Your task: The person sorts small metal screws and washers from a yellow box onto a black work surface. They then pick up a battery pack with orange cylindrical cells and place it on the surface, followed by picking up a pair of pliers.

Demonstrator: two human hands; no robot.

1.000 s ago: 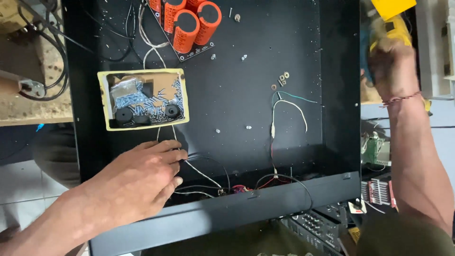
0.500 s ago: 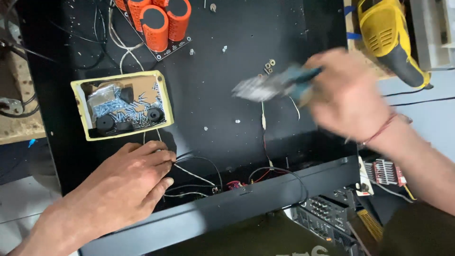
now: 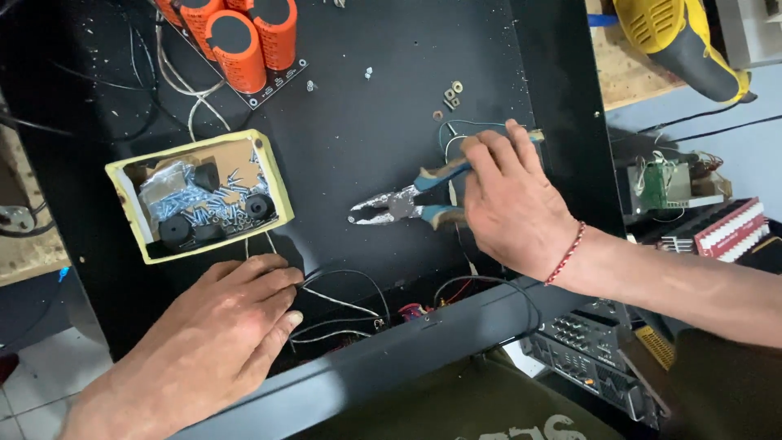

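I look down into a large black metal chassis (image 3: pixel 366 130) that lies open in front of me. My right hand (image 3: pixel 513 208) is closed around the blue and tan handles of a pair of silver pliers (image 3: pixel 399 204). The pliers lie almost flat over the chassis floor, and their nose points to the left, with the tips nearly together. The fingers (image 3: pixel 497 151) of this hand also touch a thin pale wire (image 3: pixel 456 130) near its upper end. On the wrist there is a red and white thread bracelet (image 3: pixel 566 257).

My left hand (image 3: pixel 220 334) rests palm down on the lower left part of the chassis floor. The fingers are stretched and lie loosely together, and the fingertips touch some thin black and white wires (image 3: pixel 342 305). I cannot tell if it pinches any of them.

Just above the left hand stands a small yellow cardboard box (image 3: pixel 199 200) with silver screws and black round rubber feet inside. At the top are orange cylinder capacitors (image 3: pixel 244 37) on a black board. Some small brass nuts (image 3: pixel 450 94) lie above the right hand. Outside the chassis, at the top right, a yellow power drill (image 3: pixel 676 37) lies on the bench.
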